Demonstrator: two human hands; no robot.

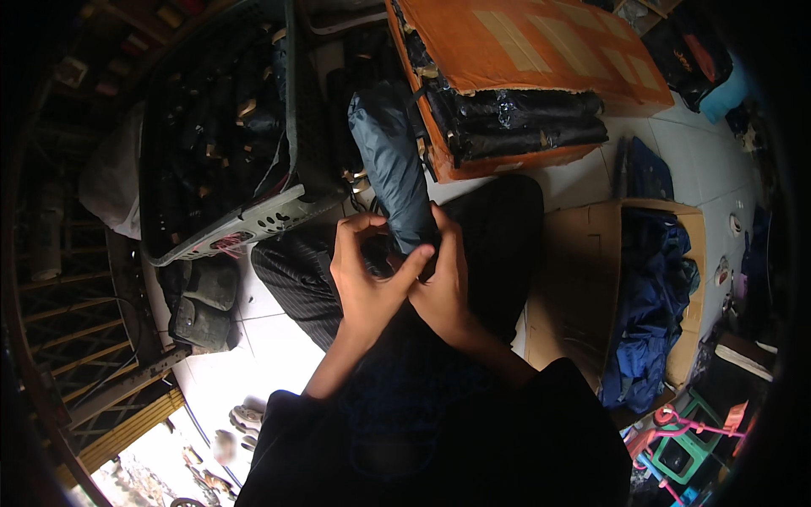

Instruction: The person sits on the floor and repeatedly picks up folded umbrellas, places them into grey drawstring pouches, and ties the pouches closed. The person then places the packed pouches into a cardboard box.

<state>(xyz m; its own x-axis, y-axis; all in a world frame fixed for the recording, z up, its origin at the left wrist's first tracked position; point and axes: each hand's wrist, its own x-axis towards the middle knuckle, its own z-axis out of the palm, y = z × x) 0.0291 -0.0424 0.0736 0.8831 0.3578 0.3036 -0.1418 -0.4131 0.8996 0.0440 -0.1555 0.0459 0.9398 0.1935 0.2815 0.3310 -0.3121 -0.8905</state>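
A blue-grey folding umbrella [389,160], its fabric wrapped into a long roll, points away from me above my lap. Both hands are closed around its near end. My left hand [361,269] grips from the left, with its thumb reaching across to the right. My right hand [443,283] holds the right side, fingers curled behind the roll. The umbrella's near tip is mostly hidden between my palms, so I cannot see a handle.
A green-grey plastic crate [291,198] full of dark rolled bundles stands at the left. Ahead, an orange carton [541,42] holds black wrapped packs. An open cardboard box [574,291] with dark blue fabric [646,313] sits at my right. Dark pouches [207,296] lie below the crate.
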